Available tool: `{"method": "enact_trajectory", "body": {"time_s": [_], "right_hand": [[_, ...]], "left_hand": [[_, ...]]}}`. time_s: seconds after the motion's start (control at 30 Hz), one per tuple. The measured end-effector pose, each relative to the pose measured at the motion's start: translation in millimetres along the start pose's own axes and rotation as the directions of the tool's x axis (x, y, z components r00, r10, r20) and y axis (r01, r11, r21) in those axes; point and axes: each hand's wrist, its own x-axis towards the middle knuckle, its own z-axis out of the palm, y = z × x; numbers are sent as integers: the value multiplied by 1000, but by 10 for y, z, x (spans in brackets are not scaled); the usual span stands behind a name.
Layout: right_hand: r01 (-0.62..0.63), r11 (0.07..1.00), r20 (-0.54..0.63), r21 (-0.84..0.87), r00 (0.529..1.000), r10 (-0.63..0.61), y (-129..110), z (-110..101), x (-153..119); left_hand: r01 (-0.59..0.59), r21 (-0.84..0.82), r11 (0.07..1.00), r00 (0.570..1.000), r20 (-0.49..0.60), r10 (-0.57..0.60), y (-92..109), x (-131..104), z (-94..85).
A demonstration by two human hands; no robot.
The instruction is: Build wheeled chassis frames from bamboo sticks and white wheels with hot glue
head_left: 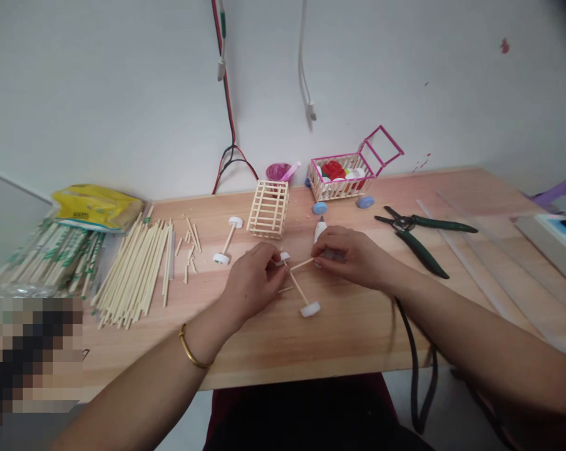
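My left hand (257, 275) is closed, its fingertips pinching the upper end of a wooden stick axle (301, 289). White bottle caps sit on this axle like wheels, the lower cap (310, 309) plain to see and the other partly behind my fingers. Between the thumb and fingers of my right hand (346, 254) is a short wooden stick (302, 265), its free tip at the axle near the upper cap. A white glue bottle (319, 230) stands right behind my right fingers, its lower part hidden. Beyond my left hand is a small stick-built basket frame (268, 210).
Another capped axle (229, 238) lies left of the frame, near cut stick pieces (189, 254). Long sticks (135, 269) and a yellow packet (97, 207) are farther left. Behind stand a pink-edged model cart (342, 178) and blue caps (319, 208); green-handled pruning shears (421, 241) lie right.
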Motion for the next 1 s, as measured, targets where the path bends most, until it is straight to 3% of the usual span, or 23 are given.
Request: {"method": "enact_trajectory", "body": {"time_s": [0.57,1.0], "right_hand": [[19,1000,3,-16,1000,-19,-6,1,-2],[-37,999,-31,30,999,38,-14,1,-18]], "left_hand": [[26,-3,1000,1000,14,-26,15,4,-17],[30,-38,999,999,-16,-31,-30,-5,-2]]}}
